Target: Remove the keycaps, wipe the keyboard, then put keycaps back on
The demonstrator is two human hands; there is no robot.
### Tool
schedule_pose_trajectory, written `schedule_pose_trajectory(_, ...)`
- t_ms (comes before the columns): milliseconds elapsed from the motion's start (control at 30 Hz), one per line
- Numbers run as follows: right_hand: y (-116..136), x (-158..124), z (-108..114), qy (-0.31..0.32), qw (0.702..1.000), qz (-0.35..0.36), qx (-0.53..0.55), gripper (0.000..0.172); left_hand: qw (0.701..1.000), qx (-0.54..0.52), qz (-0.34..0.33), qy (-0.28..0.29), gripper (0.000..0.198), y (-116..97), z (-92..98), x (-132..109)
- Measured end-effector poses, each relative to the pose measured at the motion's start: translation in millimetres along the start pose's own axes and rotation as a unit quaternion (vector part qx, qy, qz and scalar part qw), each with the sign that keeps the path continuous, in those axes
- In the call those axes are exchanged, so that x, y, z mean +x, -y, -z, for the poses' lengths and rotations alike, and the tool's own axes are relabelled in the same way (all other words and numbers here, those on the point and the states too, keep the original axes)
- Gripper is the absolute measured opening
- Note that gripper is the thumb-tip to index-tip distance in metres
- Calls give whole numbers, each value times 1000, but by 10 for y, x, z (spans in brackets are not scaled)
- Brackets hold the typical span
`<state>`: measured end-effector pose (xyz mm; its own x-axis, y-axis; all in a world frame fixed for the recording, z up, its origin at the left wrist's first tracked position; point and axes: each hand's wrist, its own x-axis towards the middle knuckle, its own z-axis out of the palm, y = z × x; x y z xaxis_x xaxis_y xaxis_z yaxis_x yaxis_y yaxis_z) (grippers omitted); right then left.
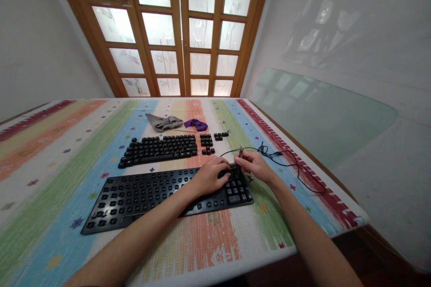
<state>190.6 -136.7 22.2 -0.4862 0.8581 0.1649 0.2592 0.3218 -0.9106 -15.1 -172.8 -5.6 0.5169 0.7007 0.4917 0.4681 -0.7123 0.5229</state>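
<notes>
A black keyboard (144,197) lies at a slant on the table, most of its key switches bare and a block of keycaps (234,188) still on at its right end. My left hand (212,174) rests on the keyboard's upper right part, thumb and forefinger apart around a small gap. Over the top right corner, my right hand (254,165) pinches a slim brown tool (241,151) that stands nearly upright. Its exact kind is too small to tell, and its lower end is partly hidden by the fingers.
Loose black keycaps (161,150) lie in keyboard order behind the keyboard, with smaller groups (206,140) to their right. A grey cloth (163,122) and a purple cloth (196,124) lie farther back. A black cable (296,165) loops to the right. The striped tablecloth (111,143) covers the table.
</notes>
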Motion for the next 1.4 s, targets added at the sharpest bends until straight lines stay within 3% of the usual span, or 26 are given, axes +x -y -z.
schedule_pose_trajectory(167,-28,43,-5,-103,993,-37,34,52,1000,0,5,0,13,-13,9,0)
schedule_pose_trajectory(267,7,29,12,-89,990,-59,91,52,1000,-3,11,-2,23,-23,22,-6)
schedule_pose_trajectory(433,57,-7,9,-54,993,-34,103,49,999,-14,33,0,43,-21,39,-14)
schedule_pose_trajectory(767,13,-17,14,-19,991,-7,130,46,995,-76,49,-30,34,12,34,-8)
schedule_pose_trajectory(1133,57,-29,-69,-17,981,-21,191,48,991,-65,53,-104,28,35,10,-22)
schedule_pose_trajectory(1400,57,-11,-105,-26,981,-6,193,47,987,-83,66,-123,30,31,3,-17)
